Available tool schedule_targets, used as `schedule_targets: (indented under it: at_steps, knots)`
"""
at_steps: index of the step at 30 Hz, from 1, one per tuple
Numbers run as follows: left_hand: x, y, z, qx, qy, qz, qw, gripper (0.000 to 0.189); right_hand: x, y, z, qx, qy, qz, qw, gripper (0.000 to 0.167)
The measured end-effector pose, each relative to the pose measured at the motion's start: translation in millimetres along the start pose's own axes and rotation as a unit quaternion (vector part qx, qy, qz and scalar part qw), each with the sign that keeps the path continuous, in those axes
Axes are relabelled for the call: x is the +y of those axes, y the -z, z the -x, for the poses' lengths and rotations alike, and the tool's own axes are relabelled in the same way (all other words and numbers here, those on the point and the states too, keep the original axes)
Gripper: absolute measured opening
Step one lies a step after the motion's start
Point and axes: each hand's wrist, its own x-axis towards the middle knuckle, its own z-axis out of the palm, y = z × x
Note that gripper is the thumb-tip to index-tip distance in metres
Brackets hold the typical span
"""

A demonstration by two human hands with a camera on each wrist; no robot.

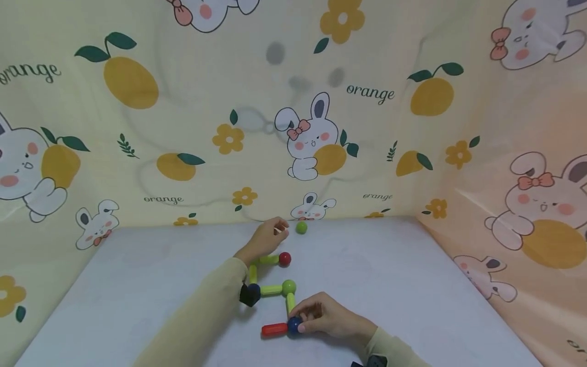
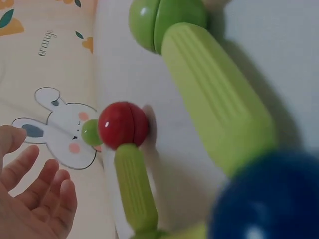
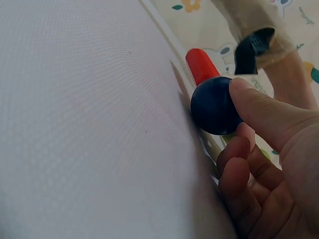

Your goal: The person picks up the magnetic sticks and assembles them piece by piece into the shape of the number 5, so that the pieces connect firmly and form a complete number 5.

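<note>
In the head view a zigzag chain of rods and balls lies on the white table. My right hand pinches the near blue ball between thumb and fingers. A red rod sticks out left from that ball, and a green rod leads up to a green ball. Another blue ball is partly covered by my left wrist's camera. Farther back a red ball ends the chain. My left hand, fingers loosely bent and holding nothing, hovers left of a loose green ball.
The white table meets a patterned cloth backdrop with rabbits and oranges close behind the loose green ball. Cloth also rises along the right side. My left forearm crosses beside the chain.
</note>
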Motion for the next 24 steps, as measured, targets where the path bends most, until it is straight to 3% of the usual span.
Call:
schedule_targets:
  at_steps: [6, 12, 14, 18, 24]
  knots:
    - [3.3, -24.8, -19.2, -0.026, -0.013, -0.013, 0.9995, 0.044, -1.4, 1.1, 1.4, 0.0, 0.019, 0.004, 0.9998, 0.036]
    - [-0.8, -45.7, -37.9, -0.047, -0.019, -0.057, 0.9971, 0.067, -1.2, -0.9, -0.2, 0.003, 0.022, 0.019, 0.9996, 0.034]
    - [0.0, -48.1, -42.3, -0.05, -0.019, -0.066, 0.9964, 0.07, -1.6, -1.4, -0.5, 0.004, 0.023, 0.026, 0.9994, 0.033]
    - [5.5, -47.0, -46.5, -0.068, 0.014, -0.078, 0.9945, 0.073, -2.3, -1.6, -1.4, -0.001, 0.02, 0.029, 0.9994, 0.034]
    - [18.6, -45.2, -46.5, -0.114, 0.041, -0.138, 0.983, 0.073, -0.8, -0.1, 0.1, -0.004, 0.012, 0.021, 0.9997, 0.035]
